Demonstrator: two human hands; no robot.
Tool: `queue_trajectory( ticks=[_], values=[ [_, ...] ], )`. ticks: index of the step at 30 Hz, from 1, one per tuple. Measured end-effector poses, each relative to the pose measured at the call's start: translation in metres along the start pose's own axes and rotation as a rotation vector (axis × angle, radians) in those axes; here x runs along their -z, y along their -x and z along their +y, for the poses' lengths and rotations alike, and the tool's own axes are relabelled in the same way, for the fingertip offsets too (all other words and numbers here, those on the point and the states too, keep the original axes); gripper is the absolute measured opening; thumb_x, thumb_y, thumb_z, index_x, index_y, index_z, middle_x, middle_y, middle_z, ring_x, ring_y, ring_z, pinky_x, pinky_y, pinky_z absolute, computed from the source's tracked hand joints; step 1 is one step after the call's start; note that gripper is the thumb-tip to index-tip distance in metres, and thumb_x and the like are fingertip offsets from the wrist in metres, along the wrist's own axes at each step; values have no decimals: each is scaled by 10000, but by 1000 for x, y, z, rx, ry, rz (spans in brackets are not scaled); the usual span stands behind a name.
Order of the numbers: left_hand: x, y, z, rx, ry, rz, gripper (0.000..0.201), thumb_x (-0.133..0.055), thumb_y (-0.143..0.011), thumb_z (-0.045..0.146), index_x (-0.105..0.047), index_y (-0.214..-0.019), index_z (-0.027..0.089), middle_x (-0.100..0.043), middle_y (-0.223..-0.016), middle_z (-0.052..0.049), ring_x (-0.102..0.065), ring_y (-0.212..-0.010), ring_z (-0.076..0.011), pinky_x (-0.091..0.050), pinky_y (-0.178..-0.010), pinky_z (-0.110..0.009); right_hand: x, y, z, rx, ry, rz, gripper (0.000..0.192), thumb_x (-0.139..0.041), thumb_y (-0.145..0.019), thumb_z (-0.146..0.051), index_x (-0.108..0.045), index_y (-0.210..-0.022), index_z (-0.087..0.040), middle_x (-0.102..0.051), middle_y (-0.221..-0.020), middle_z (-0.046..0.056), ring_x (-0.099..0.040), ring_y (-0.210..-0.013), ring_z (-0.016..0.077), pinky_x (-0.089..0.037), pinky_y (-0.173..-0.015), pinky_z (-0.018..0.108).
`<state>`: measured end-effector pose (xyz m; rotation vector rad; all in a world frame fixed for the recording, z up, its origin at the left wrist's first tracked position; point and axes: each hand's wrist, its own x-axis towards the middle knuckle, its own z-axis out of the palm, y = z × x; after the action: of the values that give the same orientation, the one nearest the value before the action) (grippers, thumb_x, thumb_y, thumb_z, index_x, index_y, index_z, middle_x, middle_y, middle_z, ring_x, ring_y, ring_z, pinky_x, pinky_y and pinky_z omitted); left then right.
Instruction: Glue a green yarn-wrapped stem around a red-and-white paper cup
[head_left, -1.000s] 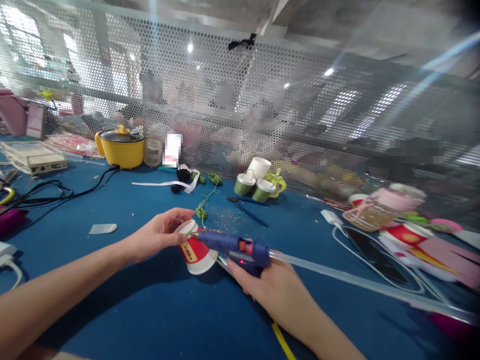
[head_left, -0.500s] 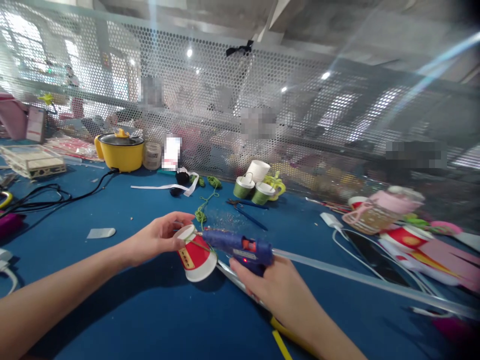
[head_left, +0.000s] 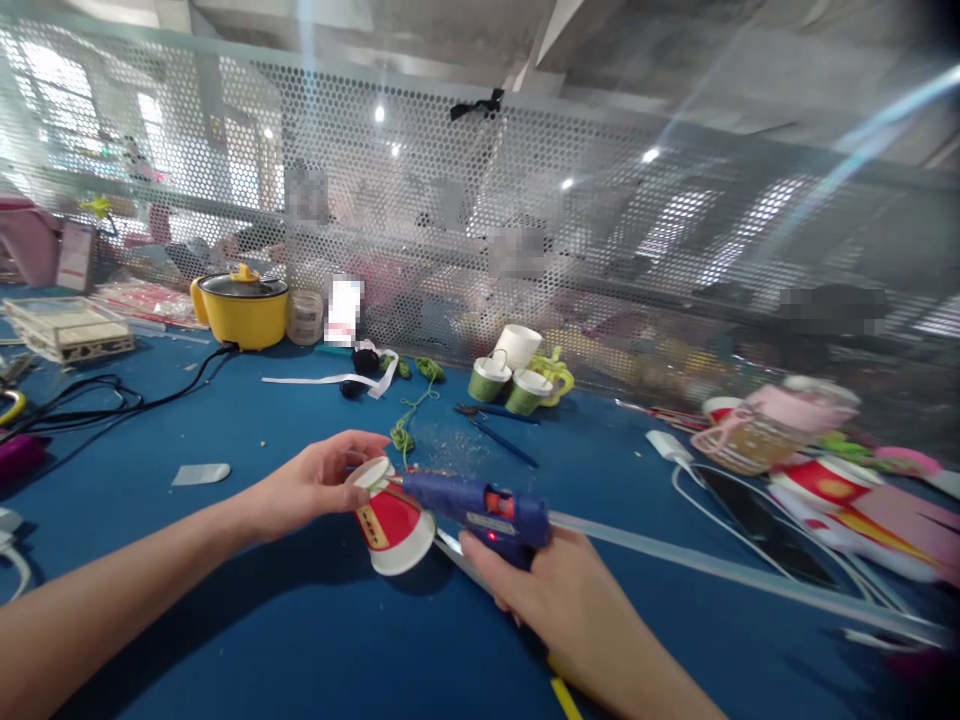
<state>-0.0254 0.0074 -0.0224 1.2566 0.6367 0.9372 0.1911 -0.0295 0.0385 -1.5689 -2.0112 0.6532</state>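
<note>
My left hand grips a red and white paper cup near its narrow end, with the wide rim tilted down to the right. Around my right hand's palm sits a blue hot glue gun, a small red light showing on its side. The metal nozzle points left and meets or nearly meets the cup by the narrow end. A long clear glue stick trails from the gun's back, past my right hand. Green yarn runs from the table to the cup, part of it lying across the cup's side.
Beyond the gun lie blue-handled pliers and green-wrapped cups. A yellow electric pot stands at the back left, its black cord crossing the table. At right are a phone, white cables and a pink-topped jar. A perforated screen borders the back.
Hardly anything differs. The whole view has shifted slightly; my left hand still holds the cup, and the glue gun stays at its narrow end.
</note>
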Motion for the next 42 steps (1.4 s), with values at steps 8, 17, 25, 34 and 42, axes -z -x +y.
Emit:
queue_trajectory(
  ticks=[8,17,25,34,42],
  values=[
    [0,0,1,-7,2,-17,450,-614,-718,237,-427,-1126,203,-534,-1084,-86,-496,-1017,-218,-354,-882,-399,0,-7,4,-128,-54,-70,203,-513,-685,-313,-612,-771,-159,-469,-325,-59,-469,-316,119,-391,-376,206],
    [1,0,1,-6,-3,-32,463,-618,-714,248,-427,-1133,207,-543,-1081,-86,-497,-1021,-220,-342,-891,-409,2,-3,6,31,27,0,193,-503,-708,-313,-641,-757,-187,-547,-402,-27,-545,-406,157,-415,-412,237],
    [1,0,1,-5,-7,-15,459,-616,-716,237,-425,-1132,196,-536,-1078,-90,-504,-988,-204,-350,-881,-397,-3,2,-2,113,27,20,175,-512,-697,-271,-662,-761,-209,-623,-519,-6,-611,-590,184,-444,-475,231],
    [1,0,1,3,2,-15,463,-624,-704,214,-425,-1122,189,-528,-1096,-92,-507,-985,-202,-359,-875,-391,2,-1,2,-2,-10,-34,190,-519,-703,-308,-653,-740,-179,-537,-375,-26,-532,-372,146,-419,-398,226],
    [1,0,2,2,1,-24,476,-636,-692,214,-434,-1123,195,-544,-1100,-93,-510,-999,-212,-354,-879,-396,3,-9,9,-38,-50,-67,187,-511,-714,-333,-603,-680,-174,-492,-349,-41,-479,-318,114,-391,-356,204]
  ],
)
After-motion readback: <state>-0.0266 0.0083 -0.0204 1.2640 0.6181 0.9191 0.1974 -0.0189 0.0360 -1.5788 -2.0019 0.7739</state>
